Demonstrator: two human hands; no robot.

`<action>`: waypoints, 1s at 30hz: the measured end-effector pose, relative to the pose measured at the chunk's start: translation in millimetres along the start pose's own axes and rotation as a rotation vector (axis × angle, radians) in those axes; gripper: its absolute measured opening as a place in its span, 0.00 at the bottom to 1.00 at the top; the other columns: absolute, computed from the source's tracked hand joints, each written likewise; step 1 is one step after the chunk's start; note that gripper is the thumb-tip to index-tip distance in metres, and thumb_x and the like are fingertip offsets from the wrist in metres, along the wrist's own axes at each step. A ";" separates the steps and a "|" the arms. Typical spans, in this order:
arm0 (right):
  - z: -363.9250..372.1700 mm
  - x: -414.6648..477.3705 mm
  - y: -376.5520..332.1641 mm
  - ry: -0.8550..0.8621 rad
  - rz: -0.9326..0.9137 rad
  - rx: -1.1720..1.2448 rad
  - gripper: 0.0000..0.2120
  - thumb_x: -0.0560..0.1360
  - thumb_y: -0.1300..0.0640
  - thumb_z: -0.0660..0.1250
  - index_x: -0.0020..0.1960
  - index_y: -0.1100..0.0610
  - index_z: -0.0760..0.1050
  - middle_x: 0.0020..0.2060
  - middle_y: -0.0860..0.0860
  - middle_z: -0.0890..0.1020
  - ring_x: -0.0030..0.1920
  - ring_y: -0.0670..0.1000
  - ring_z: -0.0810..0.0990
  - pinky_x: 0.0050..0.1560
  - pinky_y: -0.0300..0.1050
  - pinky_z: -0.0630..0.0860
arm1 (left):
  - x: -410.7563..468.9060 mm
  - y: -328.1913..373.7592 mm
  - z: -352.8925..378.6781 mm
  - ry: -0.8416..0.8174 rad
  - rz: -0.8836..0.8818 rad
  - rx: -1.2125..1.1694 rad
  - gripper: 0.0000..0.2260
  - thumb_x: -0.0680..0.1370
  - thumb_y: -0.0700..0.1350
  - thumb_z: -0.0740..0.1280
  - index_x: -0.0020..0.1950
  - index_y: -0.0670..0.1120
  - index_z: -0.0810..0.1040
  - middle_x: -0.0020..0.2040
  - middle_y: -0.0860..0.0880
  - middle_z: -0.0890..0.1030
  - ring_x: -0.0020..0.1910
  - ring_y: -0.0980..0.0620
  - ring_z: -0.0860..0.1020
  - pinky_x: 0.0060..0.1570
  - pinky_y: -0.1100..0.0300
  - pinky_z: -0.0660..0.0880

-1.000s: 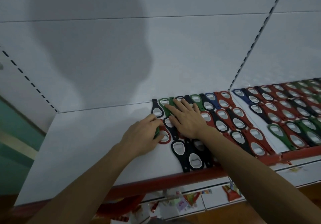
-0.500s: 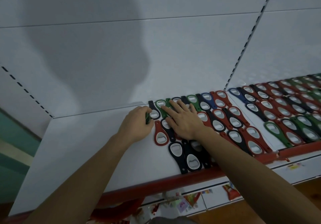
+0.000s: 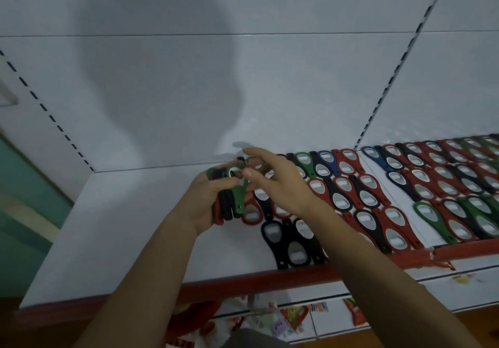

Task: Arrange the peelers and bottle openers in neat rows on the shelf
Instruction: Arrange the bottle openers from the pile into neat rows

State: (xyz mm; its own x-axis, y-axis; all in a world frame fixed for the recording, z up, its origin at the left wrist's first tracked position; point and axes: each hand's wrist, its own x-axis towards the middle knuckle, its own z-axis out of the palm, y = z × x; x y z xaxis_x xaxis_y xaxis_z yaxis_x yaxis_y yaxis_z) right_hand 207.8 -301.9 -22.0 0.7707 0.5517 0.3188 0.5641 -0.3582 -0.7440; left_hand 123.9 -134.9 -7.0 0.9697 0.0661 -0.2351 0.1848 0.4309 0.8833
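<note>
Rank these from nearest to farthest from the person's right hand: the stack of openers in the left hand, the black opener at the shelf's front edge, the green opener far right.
1. stack of openers, held in the left hand, at the right hand's fingertips.
2. black opener, front edge, left of the right forearm.
3. green opener, front of the right-hand section.

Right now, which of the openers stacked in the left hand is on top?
The green opener, lying face-up on top of the stack the left hand grips. The ones under it are black and red, showing only their edges.
</note>
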 end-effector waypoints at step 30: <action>8.0 -40.5 57.2 -0.320 -0.036 -0.622 0.27 0.82 0.36 0.51 0.78 0.44 0.60 0.79 0.52 0.61 0.79 0.60 0.55 0.76 0.66 0.55 | -89.8 -47.2 2.4 0.084 0.132 1.644 0.17 0.79 0.51 0.71 0.68 0.54 0.78 0.58 0.54 0.78 0.53 0.54 0.76 0.52 0.60 0.73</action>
State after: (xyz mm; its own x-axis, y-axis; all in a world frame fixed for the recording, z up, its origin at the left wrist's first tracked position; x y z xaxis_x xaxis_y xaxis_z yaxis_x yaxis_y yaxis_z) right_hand 206.4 -338.6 -82.1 0.6774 0.7315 0.0773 0.7258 -0.6477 -0.2315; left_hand 28.4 -163.4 -26.6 0.9907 0.0921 -0.0998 0.1211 -0.9320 0.3417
